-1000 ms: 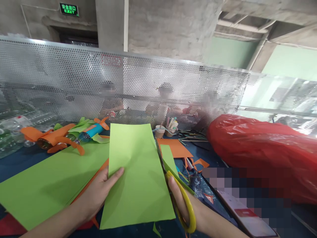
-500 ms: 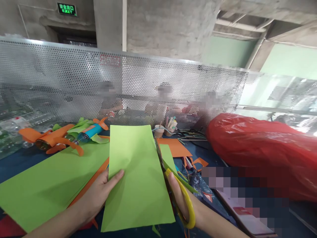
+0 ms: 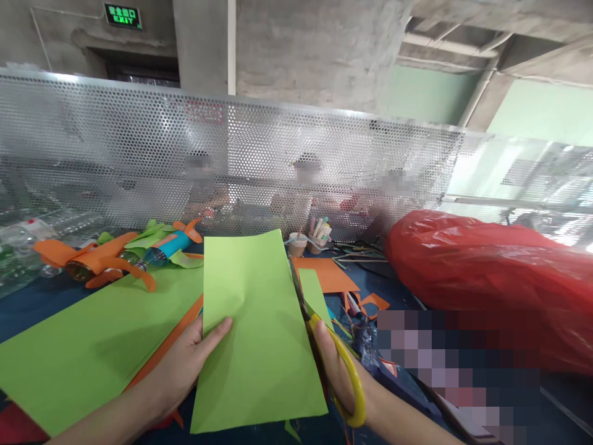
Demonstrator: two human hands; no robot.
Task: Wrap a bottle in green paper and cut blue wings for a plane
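Observation:
A sheet of green paper [image 3: 254, 334] is held up in the middle, its left edge pinched by my left hand [image 3: 199, 349], thumb on the front face and fingers behind. My right hand [image 3: 336, 358] grips a pair of scissors [image 3: 354, 377] by the yellow handles. The dark blades lie along the paper's right edge; how far apart they are is hard to make out. A narrow green strip [image 3: 315, 293] shows just right of the blades. Beneath my left arm lies a larger green sheet [image 3: 97, 340], partly over orange paper.
Orange paper-wrapped bottles [image 3: 104, 250] and a blue bottle [image 3: 169, 247] lie at the left. Two cups [image 3: 319, 238], one full of markers, stand at the back. A red plastic bag [image 3: 482, 272] fills the right side. Behind runs a perforated metal screen [image 3: 259, 136], with people beyond it.
The green offcut that curled over my right wrist has dropped mostly out of sight. Both hands, the paper and the scissors keep nearly the same place.

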